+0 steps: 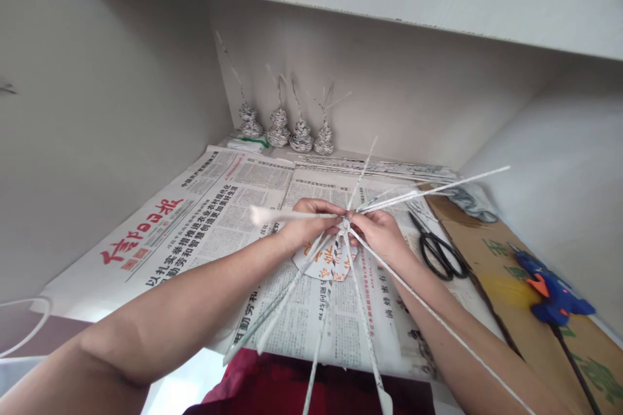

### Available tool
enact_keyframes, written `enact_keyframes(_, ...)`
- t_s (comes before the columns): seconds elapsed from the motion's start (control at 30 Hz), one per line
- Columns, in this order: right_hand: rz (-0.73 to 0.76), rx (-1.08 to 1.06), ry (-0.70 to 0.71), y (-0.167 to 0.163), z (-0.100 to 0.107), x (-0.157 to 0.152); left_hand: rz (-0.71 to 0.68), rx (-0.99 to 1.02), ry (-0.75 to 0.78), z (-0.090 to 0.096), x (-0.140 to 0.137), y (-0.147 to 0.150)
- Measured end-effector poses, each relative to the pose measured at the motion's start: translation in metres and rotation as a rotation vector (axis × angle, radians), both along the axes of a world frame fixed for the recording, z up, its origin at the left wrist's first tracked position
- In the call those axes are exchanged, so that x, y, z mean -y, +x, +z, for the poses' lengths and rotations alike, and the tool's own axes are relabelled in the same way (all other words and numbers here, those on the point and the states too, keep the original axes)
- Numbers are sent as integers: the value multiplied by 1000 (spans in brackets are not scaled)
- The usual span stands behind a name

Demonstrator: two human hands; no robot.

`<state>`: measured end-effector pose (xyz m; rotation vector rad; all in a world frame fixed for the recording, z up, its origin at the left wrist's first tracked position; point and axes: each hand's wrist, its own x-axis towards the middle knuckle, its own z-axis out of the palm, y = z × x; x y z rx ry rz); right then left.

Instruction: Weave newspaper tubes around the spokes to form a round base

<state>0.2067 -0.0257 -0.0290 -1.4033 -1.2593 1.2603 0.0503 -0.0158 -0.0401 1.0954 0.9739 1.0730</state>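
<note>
Several thin rolled-paper strips [360, 298] fan out from a small woven centre [343, 227], held above the newspaper-covered table. My left hand [314, 224] pinches the weaving from the left, with a blurred strip sticking out past its fingers. On the other side, my right hand [377, 230] closes its thumb and fingers on the same centre, where more strips point off to the upper right. Both hands meet at the middle, so their fingertips partly hide the weave. Just under them lies a white piece with orange print [324, 266].
Several gourd-shaped woven paper pieces [278, 128] stand against the back wall. A bundle of paper strips [370, 167] lies before them. To the right are black-handled scissors [442, 256], a cardboard sheet [491, 272] and a blue toy-like object [555, 292]. Newspaper [195, 220] covers the table.
</note>
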Motion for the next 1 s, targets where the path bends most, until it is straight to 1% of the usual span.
enact_keyframes(0.17, -20, -7, 8, -1, 6, 0, -15, 120, -129, 5, -3, -1)
enact_keyframes(0.33, -47, -2, 4, -3, 12, 3, 2, 248, -271, 10, -2, -1)
enact_keyframes(0.47, -58, 4, 20, -3, 10, 4, -3, 271, -348, 9, -3, 0)
enact_keyframes(0.67, -33, -7, 49, -4, 9, 6, -72, 246, -333, 9, -2, -1)
enact_keyframes(0.8, 0, -13, 57, -5, 10, 6, -73, 223, -296, 9, -3, -3)
enact_keyframes(0.93, 13, -192, 74, -2, 12, 4, -53, 223, -303, 10, -2, -3)
enact_keyframes(1.0, -3, -267, 109, 0, 16, 3, -48, 216, -319, 10, -1, -2)
